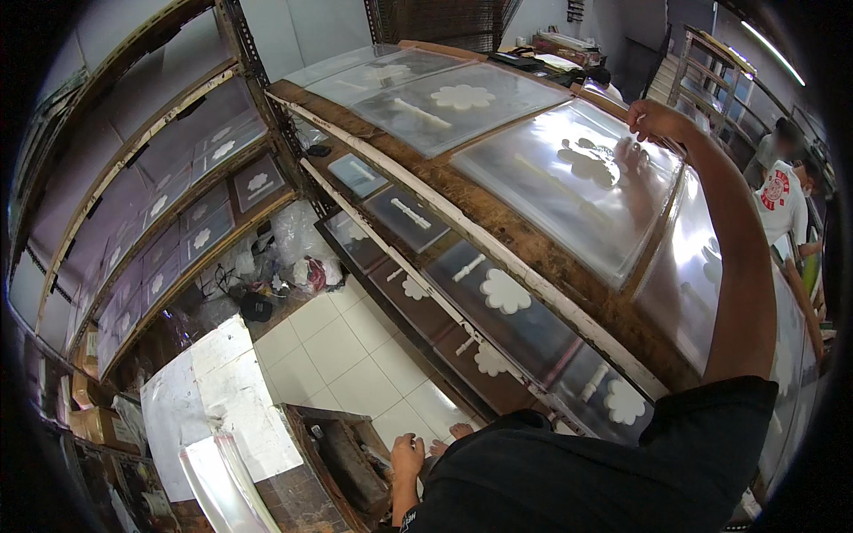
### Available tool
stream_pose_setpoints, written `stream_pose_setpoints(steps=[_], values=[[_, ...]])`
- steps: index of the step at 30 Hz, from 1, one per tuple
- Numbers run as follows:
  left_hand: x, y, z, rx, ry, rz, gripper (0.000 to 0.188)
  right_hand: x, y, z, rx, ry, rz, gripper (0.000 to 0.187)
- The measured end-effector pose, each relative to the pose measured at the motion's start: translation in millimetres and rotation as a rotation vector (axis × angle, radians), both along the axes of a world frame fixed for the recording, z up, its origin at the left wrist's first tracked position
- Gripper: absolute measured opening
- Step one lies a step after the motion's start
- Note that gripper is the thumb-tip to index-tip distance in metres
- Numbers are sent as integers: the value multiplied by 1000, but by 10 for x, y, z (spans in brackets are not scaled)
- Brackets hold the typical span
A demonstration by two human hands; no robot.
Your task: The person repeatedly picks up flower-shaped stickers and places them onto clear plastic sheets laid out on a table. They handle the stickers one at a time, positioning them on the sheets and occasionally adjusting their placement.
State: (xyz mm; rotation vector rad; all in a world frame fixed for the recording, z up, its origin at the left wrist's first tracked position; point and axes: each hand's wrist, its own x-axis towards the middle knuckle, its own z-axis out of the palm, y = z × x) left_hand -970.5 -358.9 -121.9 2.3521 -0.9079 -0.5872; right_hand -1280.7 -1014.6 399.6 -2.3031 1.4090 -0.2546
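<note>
My right hand (656,122) seems to be settling the far corner of a clear sheet (569,202), calling for light fingertips; my left hand (408,455) hangs apart; I can't tell either grip.

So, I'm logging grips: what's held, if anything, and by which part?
Cannot tell: the right hand is by the far edge of a sheet; the left hand shows nothing clearly held.

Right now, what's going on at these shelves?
A person's right hand reaches across the upper shelf to the far edge of a clear sheet; whether it grips the sheet is hard to tell. The left hand is low, beside a wooden stand. White flower-shaped pieces also show on lower shelves.
</note>
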Motion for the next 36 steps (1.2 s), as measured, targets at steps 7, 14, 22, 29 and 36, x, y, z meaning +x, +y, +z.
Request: stream_pose_setpoints(steps=[7, 14, 22, 29, 36], values=[[-8, -1, 10, 3, 2, -25, 31, -56, -90, -39, -39, 18, 16, 16], [-23, 93, 20, 3, 19, 2, 30, 28, -57, -61, -48, -12, -13, 11], [18, 164, 69, -9, 24, 12, 27, -257, -570, -197, -362, 81, 181, 9], [188, 169, 227, -117, -13, -1, 28, 327, -284, 130, -739, 237, 234, 10], [312, 229, 229, -286, -101, 151, 28, 2580, 1831, 761, -492, -28, 688, 25]])
